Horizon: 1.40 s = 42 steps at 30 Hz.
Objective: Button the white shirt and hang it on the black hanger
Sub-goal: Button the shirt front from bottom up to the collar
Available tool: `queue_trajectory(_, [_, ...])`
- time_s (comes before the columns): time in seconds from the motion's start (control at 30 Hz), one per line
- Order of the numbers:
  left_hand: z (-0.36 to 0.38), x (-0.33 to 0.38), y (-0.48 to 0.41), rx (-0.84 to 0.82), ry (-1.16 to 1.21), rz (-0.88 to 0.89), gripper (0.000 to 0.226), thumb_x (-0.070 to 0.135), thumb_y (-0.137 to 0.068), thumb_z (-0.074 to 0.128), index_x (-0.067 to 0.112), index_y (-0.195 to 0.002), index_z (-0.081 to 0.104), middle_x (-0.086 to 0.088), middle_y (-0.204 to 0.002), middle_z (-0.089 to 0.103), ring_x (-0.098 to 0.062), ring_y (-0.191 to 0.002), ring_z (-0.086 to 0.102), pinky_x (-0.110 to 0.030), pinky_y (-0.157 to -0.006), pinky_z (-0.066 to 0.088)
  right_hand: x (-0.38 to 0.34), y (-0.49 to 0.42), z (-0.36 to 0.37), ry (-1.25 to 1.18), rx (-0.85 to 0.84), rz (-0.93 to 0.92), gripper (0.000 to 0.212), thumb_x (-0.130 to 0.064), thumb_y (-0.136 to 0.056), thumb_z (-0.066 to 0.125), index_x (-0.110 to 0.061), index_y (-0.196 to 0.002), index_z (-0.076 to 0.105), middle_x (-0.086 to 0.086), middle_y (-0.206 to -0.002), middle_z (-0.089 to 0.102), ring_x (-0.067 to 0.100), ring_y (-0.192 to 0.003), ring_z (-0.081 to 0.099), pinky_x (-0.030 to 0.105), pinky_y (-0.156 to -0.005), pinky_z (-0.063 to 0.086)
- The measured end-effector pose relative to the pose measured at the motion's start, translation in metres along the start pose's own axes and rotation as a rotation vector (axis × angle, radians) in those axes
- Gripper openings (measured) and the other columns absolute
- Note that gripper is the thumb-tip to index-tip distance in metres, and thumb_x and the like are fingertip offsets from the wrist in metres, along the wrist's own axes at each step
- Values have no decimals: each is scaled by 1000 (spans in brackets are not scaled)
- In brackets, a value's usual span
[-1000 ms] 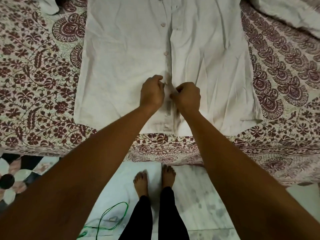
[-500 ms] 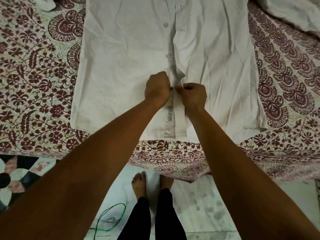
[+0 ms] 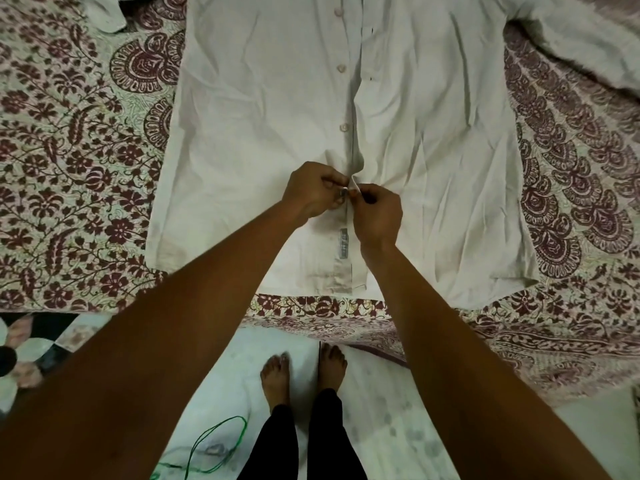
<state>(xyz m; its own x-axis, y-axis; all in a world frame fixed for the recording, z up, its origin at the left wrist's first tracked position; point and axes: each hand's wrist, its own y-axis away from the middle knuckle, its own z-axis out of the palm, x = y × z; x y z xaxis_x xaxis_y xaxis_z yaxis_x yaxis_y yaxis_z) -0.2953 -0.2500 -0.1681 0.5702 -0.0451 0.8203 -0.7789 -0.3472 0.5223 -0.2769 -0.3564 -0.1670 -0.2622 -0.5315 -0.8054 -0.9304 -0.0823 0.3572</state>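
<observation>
Wrinkled white cotton shirt [image 3: 263,109] lies flat on the maroon floral bedspread [image 3: 69,161], frame centre. Left hand [image 3: 313,190] and right hand [image 3: 375,211] pinch its front placket.

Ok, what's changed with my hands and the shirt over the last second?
The left hand has rolled over so its fingers show, pinching a button that was hidden before. The right hand has raised the placket edge against it. Both hands stay at the same spot low on the white shirt, still flat on the patterned bedspread; the buttons above remain undone.
</observation>
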Motion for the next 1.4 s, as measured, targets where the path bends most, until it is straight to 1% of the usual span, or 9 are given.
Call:
queue_trajectory(0.2, [1, -2, 2, 32, 18, 23, 14, -8, -83, 59, -3, -95, 66, -6, -69, 62, -17, -65, 63, -23, -64, 57, 2, -1, 0, -54, -9, 8, 15, -15, -89, 60, -11, -93, 74, 4, -85, 73, 12, -75, 62, 23, -71, 47])
queue_trajectory(0.33, [6, -3, 4, 97, -12, 39, 16, -1, -79, 67, -2, -94, 69, -11, -75, 67, -26, -80, 68, -33, -78, 57, 0, -4, -6, -111, -83, 75, 51, -23, -90, 57, -27, -40, 54, -13, -37, 46, 10, -49, 42, 28, -58, 37])
queue_trajectory(0.5, [10, 8, 9, 152, -108, -23, 30, 22, -82, 61, 7, -57, 61, -9, -59, 62, -28, -70, 68, -28, -67, 50, -4, -10, -13, -85, -163, 92, 19, -12, -80, 70, -21, -63, 67, -2, -63, 64, 12, -61, 60, 31, -72, 52])
queue_trajectory(0.63, [7, 5, 5, 176, -98, -44, 32, 29, -80, 71, -2, -75, 67, -9, -62, 62, -25, -67, 66, -32, -74, 56, -6, -7, -8, 18, -98, 49, 18, -21, -74, 76, -26, -61, 65, -6, -67, 66, 13, -68, 64, 31, -67, 51])
queue_trajectory(0.8, [4, -2, 3, 193, 78, -126, 26, 13, -75, 76, 9, -59, 56, -9, -62, 59, -33, -69, 67, -46, -74, 58, -4, -7, -6, 46, -98, 44, 10, -27, -72, 79, -20, -75, 72, -3, -75, 69, 13, -72, 65, 30, -70, 51])
queue_trajectory(1.03, [2, -10, 9, 141, 187, -43, 10, 1, -77, 70, 7, -76, 62, -10, -72, 64, -23, -65, 63, -43, -78, 58, -6, -21, -3, 41, -159, 159, 41, -15, -79, 72, -20, -42, 53, -4, -40, 50, 22, -53, 49, 34, -61, 42])
queue_trajectory(1.17, [4, -18, 10, 152, 122, -5, 25, 1, -71, 76, 11, -88, 61, -11, -82, 67, -27, -83, 67, -37, -80, 57, -10, -23, -1, 3, -200, 246, 29, -12, -84, 62, -18, -57, 53, 0, -60, 53, 16, -58, 50, 29, -60, 44])
queue_trajectory(1.27, [7, -18, 11, 219, -27, 186, 27, -8, -73, 66, 12, -85, 52, -1, -71, 57, -22, -73, 60, -14, -63, 51, -15, -28, -5, -45, -261, 328, 23, -8, -85, 59, -16, -65, 53, 1, -67, 53, 13, -60, 50, 24, -59, 45])
queue_trajectory(1.4, [14, -13, 14, 240, -234, 325, 26, -8, -75, 55, 11, -88, 45, 7, -63, 45, -17, -61, 48, -27, -57, 43, -19, -32, -11, -138, -278, 445, 27, -4, -84, 63, -3, -59, 54, 10, -56, 47, 14, -41, 42, 19, -37, 33])
